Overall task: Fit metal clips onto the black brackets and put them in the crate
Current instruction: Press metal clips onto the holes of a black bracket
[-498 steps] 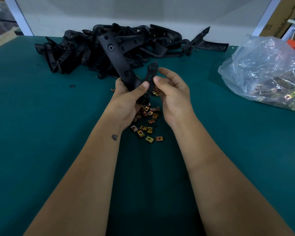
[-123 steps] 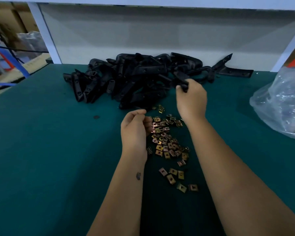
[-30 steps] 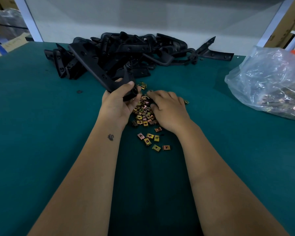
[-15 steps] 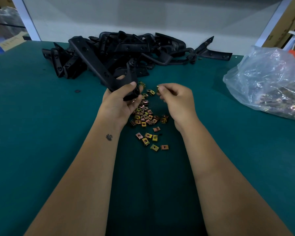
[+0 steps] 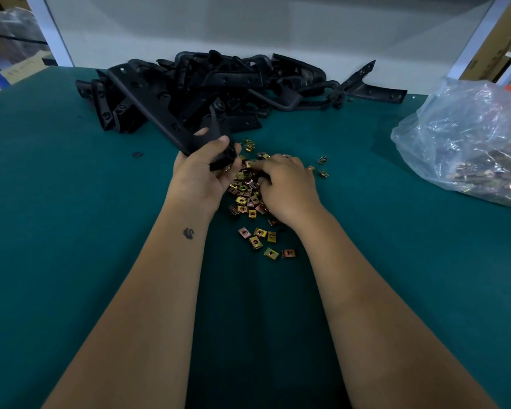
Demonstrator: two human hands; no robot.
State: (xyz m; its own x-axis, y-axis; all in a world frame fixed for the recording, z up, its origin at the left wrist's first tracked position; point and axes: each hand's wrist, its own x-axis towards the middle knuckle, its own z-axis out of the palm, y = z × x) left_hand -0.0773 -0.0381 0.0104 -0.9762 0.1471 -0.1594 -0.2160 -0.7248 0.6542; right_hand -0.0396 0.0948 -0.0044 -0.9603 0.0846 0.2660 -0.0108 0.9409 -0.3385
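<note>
Two hands: left hand (image 5: 198, 178), right hand (image 5: 286, 187). One bracket (image 5: 171, 125) held. One bracket heap (image 5: 219, 84), count unclear. One clip pile (image 5: 248, 199), dozens. One plastic bag (image 5: 466, 137). One desk (image 5: 56, 216).

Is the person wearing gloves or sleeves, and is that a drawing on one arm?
No gloves or sleeves: both forearms and the left hand and right hand are bare. No rings or watch show. The left forearm carries a small dark swan-shaped mark.

No legible text, label, brand or number appears anywhere in view. The cardboard box (image 5: 493, 33) at the upper right carries a few dark printed marks — too small and blurred to read.
</note>
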